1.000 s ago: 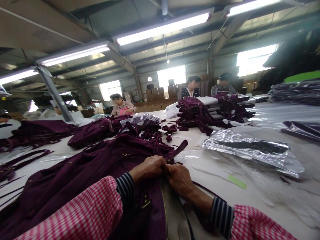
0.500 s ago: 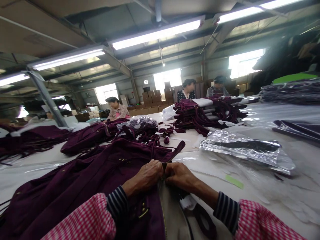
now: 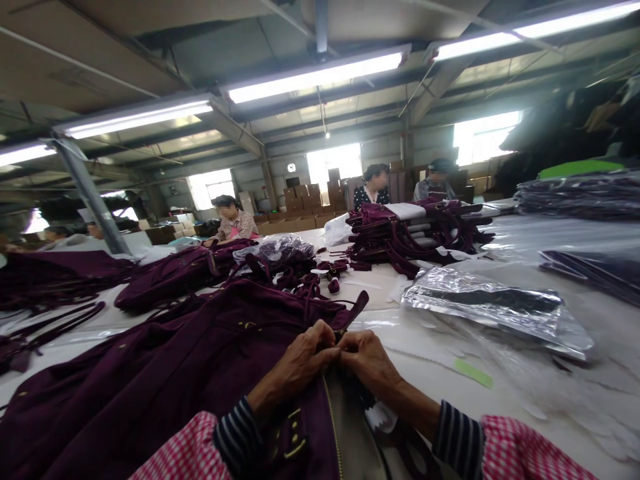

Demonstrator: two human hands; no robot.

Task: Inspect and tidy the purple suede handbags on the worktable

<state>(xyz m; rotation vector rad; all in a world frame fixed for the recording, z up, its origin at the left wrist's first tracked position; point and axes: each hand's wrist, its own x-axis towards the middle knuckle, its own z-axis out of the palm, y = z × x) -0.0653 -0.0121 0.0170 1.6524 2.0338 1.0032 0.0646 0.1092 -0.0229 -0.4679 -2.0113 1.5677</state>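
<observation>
A dark purple bag (image 3: pixel 200 360) lies across the table in front of me, its brass zipper (image 3: pixel 334 427) open along the right edge and a pale lining showing beside it. My left hand (image 3: pixel 305 357) pinches the bag's edge near the upper end of the zipper. Right beside it, my right hand (image 3: pixel 370 360) is closed at the same spot, fingertips nearly touching the left ones. What exactly lies between the fingertips is hidden. A purple tab (image 3: pixel 359 305) sticks out just beyond my hands. Below my right hand is a strap with white wrapping (image 3: pixel 381 417).
Stacked purple bags (image 3: pixel 380 230) stand farther back, with loose straps and plastic nearby. A silvery plastic bag (image 3: pixel 495 307) and a green strip (image 3: pixel 473 373) lie right. Wrapped items (image 3: pixel 580 193) are piled far right. Several people sit across the table.
Both hands stay at the zipper end; their fingers have shifted, with the left index finger more raised and the thumbs drawn closer together. The view has shifted slightly.
</observation>
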